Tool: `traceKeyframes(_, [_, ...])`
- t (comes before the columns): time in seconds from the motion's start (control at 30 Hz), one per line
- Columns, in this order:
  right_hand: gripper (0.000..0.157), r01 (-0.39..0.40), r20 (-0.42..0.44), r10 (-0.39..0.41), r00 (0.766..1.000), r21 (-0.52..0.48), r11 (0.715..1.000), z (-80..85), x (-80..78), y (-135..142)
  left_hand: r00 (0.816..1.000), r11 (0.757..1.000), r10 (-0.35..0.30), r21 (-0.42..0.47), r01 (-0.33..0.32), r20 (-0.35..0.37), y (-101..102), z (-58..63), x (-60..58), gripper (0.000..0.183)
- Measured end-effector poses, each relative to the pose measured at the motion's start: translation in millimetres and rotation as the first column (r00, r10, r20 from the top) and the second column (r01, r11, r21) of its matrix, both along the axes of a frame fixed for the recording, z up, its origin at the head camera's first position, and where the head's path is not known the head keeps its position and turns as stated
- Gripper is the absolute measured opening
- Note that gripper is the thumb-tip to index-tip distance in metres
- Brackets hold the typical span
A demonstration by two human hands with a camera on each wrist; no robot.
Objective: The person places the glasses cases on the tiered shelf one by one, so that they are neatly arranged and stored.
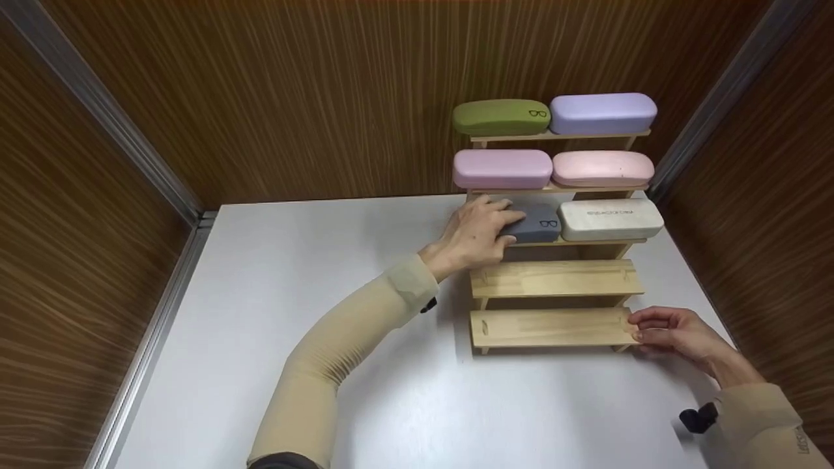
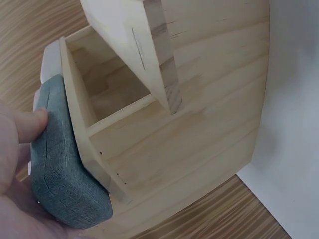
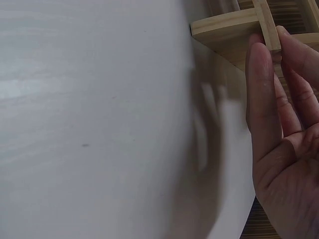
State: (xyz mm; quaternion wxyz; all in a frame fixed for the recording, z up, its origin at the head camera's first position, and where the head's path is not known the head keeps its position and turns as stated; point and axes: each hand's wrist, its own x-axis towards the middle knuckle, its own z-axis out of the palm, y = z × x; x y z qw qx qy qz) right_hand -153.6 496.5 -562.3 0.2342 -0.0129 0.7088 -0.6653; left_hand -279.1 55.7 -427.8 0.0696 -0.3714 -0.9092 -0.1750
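Observation:
On the third step of a wooden tiered display rack [image 1: 557,279] sits a dark grey-blue glasses case [image 1: 537,221] with a small spectacles print. My left hand [image 1: 477,233] grips this case by its left end. In the left wrist view the thumb presses on one face of the fabric-covered case [image 2: 70,164], and the other fingers are partly hidden behind it. Low on the right, my right hand [image 1: 684,339] pinches the right end of the bottom step [image 1: 554,327]. The right wrist view has thumb and fingers on either side of a wooden edge [image 3: 269,30].
A white case [image 1: 611,219] stands right of the grey-blue one. Above are a mauve case [image 1: 502,169], a pink case [image 1: 603,169], a green case [image 1: 500,117] and a lavender case [image 1: 603,113]. Wood-grain panels [image 1: 313,98] enclose the white table [image 1: 260,293] behind and at both sides.

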Motion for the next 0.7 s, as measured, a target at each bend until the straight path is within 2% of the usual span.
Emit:
traceKeyframes(0.23, [0.037,0.009,0.01,-0.009,1.0,0.013,1.0,3.0,-0.8,-1.0,0.999,0.999,-0.026,0.026,0.027,-0.034,0.0,-5.1,-3.9,0.046])
traceKeyframes(0.43, [0.036,0.008,0.007,-0.008,1.0,0.035,0.999,4.9,-4.2,-3.0,0.997,0.992,-0.06,0.105,0.064,-0.047,-6.4,-10.3,-7.6,0.043])
traceKeyframes(0.57, [0.032,0.009,-0.012,-0.008,1.0,0.093,0.996,8.0,-6.4,-6.0,0.994,0.987,-0.069,0.136,0.08,-0.086,-11.6,-14.0,-8.2,0.042])
traceKeyframes(0.7, [0.022,0.01,-0.071,0.006,0.997,0.226,0.974,15.8,-6.7,-15.8,0.988,0.98,-0.078,0.173,0.101,-0.133,-16.0,-17.7,-8.0,0.038])
